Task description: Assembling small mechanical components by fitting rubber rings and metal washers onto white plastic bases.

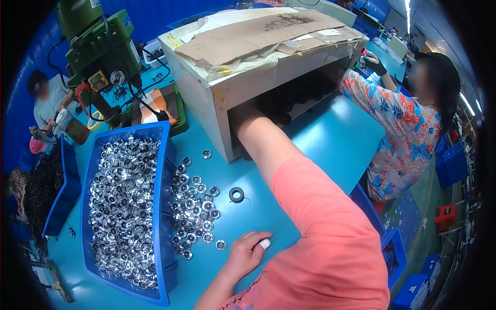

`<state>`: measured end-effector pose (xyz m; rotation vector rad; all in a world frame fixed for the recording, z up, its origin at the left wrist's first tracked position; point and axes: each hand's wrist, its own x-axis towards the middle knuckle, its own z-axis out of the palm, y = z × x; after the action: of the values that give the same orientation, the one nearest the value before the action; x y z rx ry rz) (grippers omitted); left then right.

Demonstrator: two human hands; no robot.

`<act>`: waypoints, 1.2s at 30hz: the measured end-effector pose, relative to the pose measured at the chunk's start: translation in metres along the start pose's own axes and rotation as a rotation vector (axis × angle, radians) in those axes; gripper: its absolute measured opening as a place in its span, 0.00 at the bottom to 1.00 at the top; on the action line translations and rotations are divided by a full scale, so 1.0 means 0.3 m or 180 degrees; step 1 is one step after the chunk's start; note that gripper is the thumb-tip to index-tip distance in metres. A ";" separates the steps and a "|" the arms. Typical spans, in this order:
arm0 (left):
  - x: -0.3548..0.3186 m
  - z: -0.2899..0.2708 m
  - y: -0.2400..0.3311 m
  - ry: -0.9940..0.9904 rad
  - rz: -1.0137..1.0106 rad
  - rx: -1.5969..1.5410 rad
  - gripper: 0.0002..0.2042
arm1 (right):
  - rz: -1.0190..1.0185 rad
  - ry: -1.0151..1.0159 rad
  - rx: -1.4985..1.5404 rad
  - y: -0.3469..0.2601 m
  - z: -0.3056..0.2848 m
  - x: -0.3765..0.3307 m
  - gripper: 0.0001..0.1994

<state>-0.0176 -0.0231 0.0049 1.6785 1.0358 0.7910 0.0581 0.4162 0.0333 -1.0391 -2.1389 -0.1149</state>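
Note:
My right forearm (263, 139) reaches into the dark opening of a white box-like housing (219, 121), whose wall hides the hand. Dark round parts (307, 98) lie inside, blurred by shadow. My left hand (245, 256) rests on the blue table, a white wrap on one fingertip; its fingers point right, thumb and forefinger slightly apart, with nothing visible in them. Ahead of it lies a black ring (236, 195) with a thin wire end. Loose silvery round parts with dark centres (199, 206) are spread to its left, beside a blue bin (163, 206) full of the same parts.
A green machine (101, 46) stands at the back left. Cardboard (258, 33) covers the housing's top. Another blue bin (64, 188) with black parts is at far left. A co-worker in a flowered shirt (392, 119) sits at the right; another person (51, 98) is at left.

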 end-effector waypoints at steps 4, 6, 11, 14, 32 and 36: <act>0.004 -0.001 -0.001 0.0011 0.0003 -0.0044 0.09 | -0.0006 0.0011 -0.0013 -0.002 0.001 0.006 0.15; 0.001 -0.002 -0.003 0.0026 -0.0024 -0.0087 0.09 | -0.0006 0.0017 -0.0013 -0.004 0.003 0.001 0.15; 0.005 -0.007 -0.009 0.0002 -0.0074 -0.0067 0.09 | -0.0016 0.0030 -0.0032 0.002 0.001 0.021 0.16; 0.003 -0.009 -0.005 -0.0031 -0.0015 0.0007 0.09 | -0.0028 0.0043 -0.0056 0.003 0.011 0.034 0.16; -0.020 -0.009 -0.049 0.0078 0.0066 -0.0251 0.10 | -0.0196 0.0330 -0.0351 0.043 -0.003 -0.058 0.16; -0.025 -0.007 -0.043 -0.0004 -0.0068 -0.0254 0.10 | -0.0228 0.0485 -0.0462 0.137 -0.094 -0.179 0.16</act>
<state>-0.0261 -0.0270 -0.0070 1.5977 1.0069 0.8070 0.1249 0.3986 0.0090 -1.0020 -2.0528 -0.3769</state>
